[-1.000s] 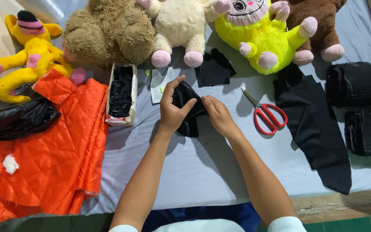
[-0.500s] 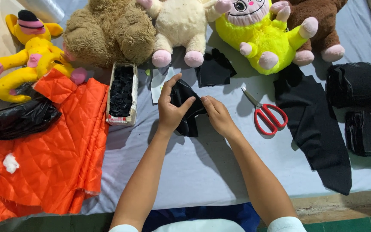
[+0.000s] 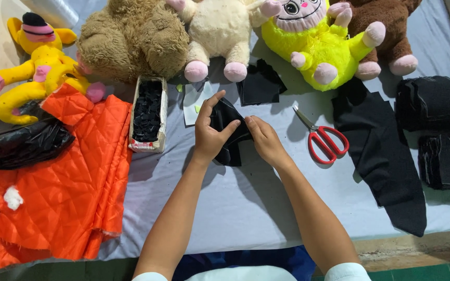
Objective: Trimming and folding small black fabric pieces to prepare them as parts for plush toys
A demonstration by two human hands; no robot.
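My left hand (image 3: pixel 209 134) and my right hand (image 3: pixel 265 140) both grip a small piece of black fabric (image 3: pixel 228 136) over the grey-blue table cover (image 3: pixel 225 208). The left thumb and fingers pinch its upper left part; the right fingers hold its right edge. A white paper pattern (image 3: pixel 194 99) lies just beyond the left hand. Red-handled scissors (image 3: pixel 323 139) lie to the right of my right hand, apart from it.
Plush toys line the far edge: yellow (image 3: pixel 32 67), tan (image 3: pixel 131 41), cream (image 3: pixel 220 36), lime green (image 3: pixel 313 47), brown (image 3: pixel 386 31). A narrow box of black pieces (image 3: pixel 148 112), orange quilted fabric (image 3: pixel 58 187), a black bag (image 3: pixel 22 143), and black fabric (image 3: pixel 381 156) with stacks (image 3: pixel 438 130) surround the hands.
My left fingers have shifted slightly on the black fabric piece, folding it a little more. Both arms stay in nearly the same place.
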